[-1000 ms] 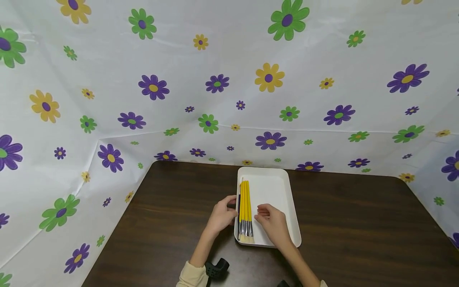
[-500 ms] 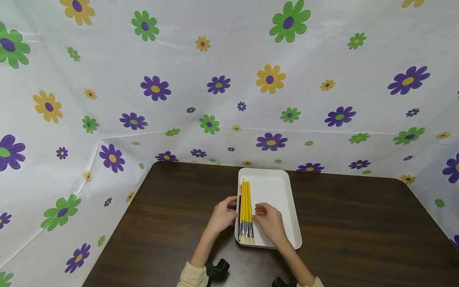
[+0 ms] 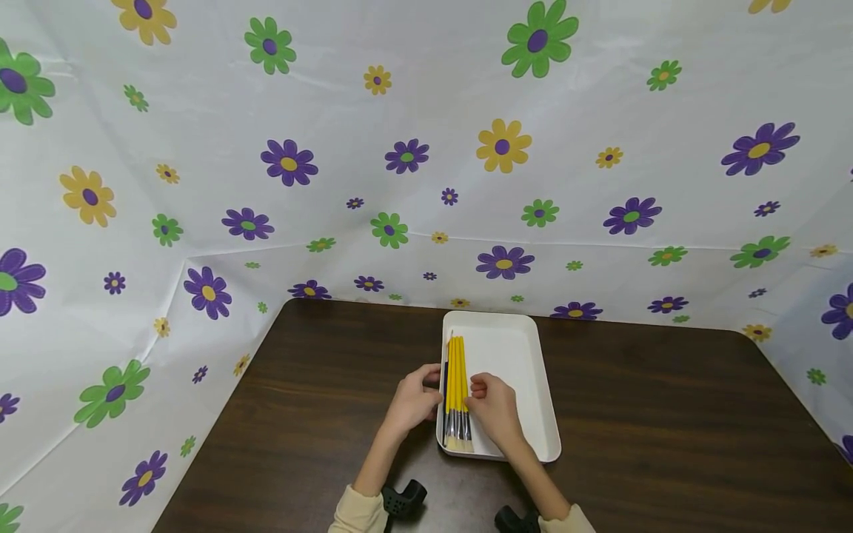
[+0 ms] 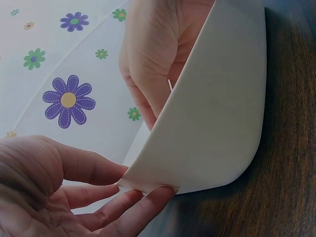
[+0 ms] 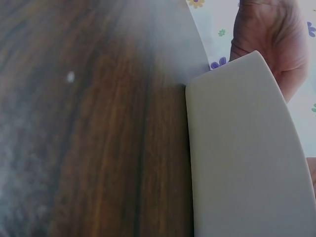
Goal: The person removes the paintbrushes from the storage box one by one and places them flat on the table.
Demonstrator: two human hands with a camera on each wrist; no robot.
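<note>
Head view: The white tray (image 3: 506, 348) sits on the dark wood surface (image 3: 640, 414). Yellow brushes (image 3: 456, 370) lie inside it, side by side near its left wall, bristle ends toward the person; a dark-handled brush (image 3: 446, 385) lies between them and that wall. Left hand (image 3: 412, 401): at the tray's left edge. Right hand (image 3: 496, 407): fingers bent, tips at the right side of the row; whether they pinch a handle cannot be told. Risk: excess sideways force could make one brush ride over its neighbour.

Left wrist view: The left fingers pinch the tray edge, thumb at the rim, others against the outer wall. Risk: if this hold slackens, a push could slide the tray; if it lifts, the tray could tilt and the brushes roll.

Right wrist view: The tray wall hides the fingertips and brushes. Contact cannot be verified here.
</note>
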